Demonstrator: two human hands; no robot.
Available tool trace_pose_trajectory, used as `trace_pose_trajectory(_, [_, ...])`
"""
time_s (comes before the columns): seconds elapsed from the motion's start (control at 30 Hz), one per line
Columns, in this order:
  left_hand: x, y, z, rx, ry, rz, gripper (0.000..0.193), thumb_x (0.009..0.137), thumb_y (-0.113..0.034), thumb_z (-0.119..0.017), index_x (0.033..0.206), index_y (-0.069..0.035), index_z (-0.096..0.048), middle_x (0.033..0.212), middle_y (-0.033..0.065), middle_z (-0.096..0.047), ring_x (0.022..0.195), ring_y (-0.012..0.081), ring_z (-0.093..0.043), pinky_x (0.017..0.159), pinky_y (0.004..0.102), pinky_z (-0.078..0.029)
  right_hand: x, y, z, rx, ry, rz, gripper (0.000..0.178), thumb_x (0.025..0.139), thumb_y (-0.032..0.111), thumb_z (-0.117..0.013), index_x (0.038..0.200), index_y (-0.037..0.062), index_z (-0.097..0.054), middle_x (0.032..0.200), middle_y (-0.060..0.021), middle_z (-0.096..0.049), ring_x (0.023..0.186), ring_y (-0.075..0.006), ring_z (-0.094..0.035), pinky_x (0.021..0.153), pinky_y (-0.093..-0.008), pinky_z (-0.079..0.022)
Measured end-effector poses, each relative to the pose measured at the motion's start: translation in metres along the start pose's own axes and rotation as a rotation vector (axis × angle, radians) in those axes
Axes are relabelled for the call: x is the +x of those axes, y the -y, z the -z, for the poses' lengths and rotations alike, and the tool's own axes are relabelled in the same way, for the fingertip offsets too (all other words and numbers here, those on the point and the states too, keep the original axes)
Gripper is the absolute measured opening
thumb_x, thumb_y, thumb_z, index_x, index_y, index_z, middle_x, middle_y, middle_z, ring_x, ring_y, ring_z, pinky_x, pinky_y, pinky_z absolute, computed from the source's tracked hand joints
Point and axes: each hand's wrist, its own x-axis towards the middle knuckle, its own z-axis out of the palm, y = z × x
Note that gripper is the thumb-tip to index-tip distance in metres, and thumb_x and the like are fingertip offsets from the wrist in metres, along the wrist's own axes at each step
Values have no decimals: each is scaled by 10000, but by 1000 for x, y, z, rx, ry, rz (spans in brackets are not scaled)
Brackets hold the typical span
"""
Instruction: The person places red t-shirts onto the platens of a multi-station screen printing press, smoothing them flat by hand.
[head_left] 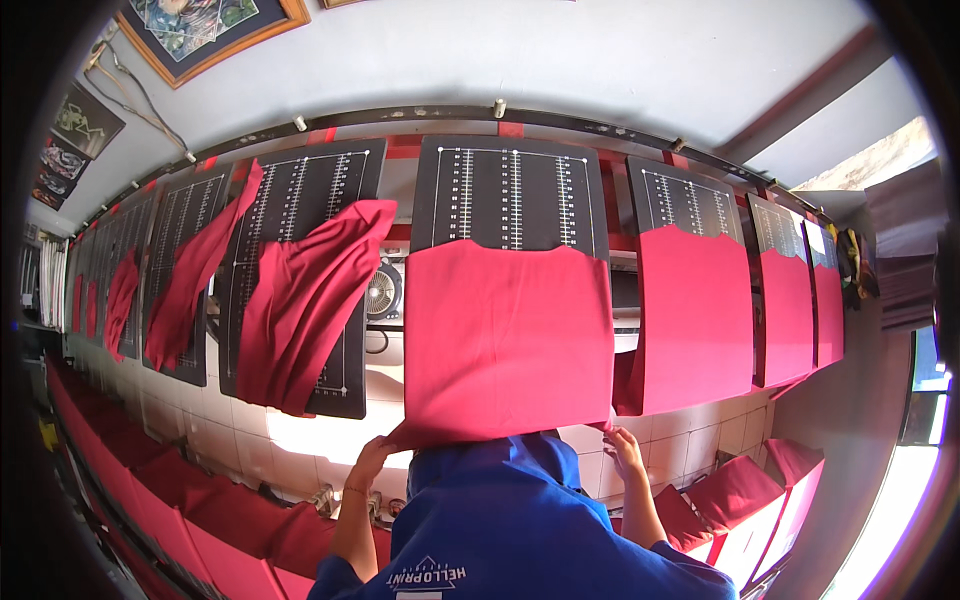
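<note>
A red shirt panel (pixel 508 340) lies over the middle black board (pixel 512 195), covering its near part, with its curved neck edge toward the far end. Faint creases run across the cloth, and its near edge hangs just in front of my body. My left hand (pixel 372 462) pinches the near left corner of the panel, which is pulled out past the board's side. At the near right corner my right hand (pixel 626 450) has its fingers closed on the cloth's edge.
Crumpled red panels lie on boards to the left, one on the adjacent board (pixel 315 300). Smooth red panels cover boards on the right (pixel 695 310). A fan (pixel 382 292) stands below between boards. Behind me are more red-covered boards (pixel 735 495). A dark rail (pixel 560 117) runs along the wall.
</note>
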Motion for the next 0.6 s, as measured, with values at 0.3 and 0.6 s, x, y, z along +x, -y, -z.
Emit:
trace_pose_trajectory(0.3, [101, -226, -37, -70, -329, -672, 440, 1069, -332, -476, 1318, 23, -553, 1250, 115, -608, 1179, 209, -566, 1027, 341, -429, 42, 256, -157, -586, -361, 798, 318, 894, 239, -709, 1129, 42, -623, 995, -161, -677, 910, -337, -667, 787, -420, -530])
trace_pose_trajectory(0.6, [166, -323, -24, 402, -645, -780, 209, 943, -164, -673, 976, 10, -563, 916, 166, -637, 841, 288, -620, 771, 424, -488, 135, 286, -158, -849, -310, 817, 276, 867, 184, -698, 1032, 24, -545, 847, -130, -673, 766, -297, -646, 698, -427, -501])
